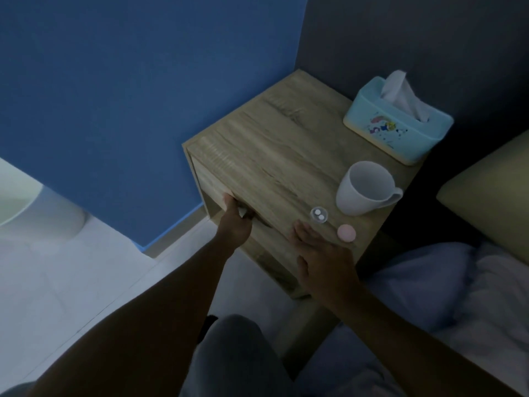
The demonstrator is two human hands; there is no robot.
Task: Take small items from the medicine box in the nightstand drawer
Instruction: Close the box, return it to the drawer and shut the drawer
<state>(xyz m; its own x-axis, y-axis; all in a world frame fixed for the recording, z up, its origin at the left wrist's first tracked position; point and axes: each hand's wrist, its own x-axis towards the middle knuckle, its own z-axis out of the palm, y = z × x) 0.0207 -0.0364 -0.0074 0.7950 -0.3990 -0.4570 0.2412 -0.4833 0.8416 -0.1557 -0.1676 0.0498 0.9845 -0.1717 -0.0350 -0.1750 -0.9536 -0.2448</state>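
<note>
Curling left hand (234, 222) fingers under drawer (213, 181) edge, right hand (320, 253) flat on nightstand (274, 144)

L hand (235, 222) fingers hooked under nightstand (266, 156) drawer front; R hand (320, 253) flat on top, near pink cap (346, 233).

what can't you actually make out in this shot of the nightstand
- Drawer interior and any medicine box: hidden in the head view behind the nightstand top and the left hand.
- Left hand's grip: fingertips vanish under the top's front edge, in shadow.
- Two white items in the small clear container: too small to identify.
- Pink round object: too small and dim to name.
- White mug: contents unclear.
</note>
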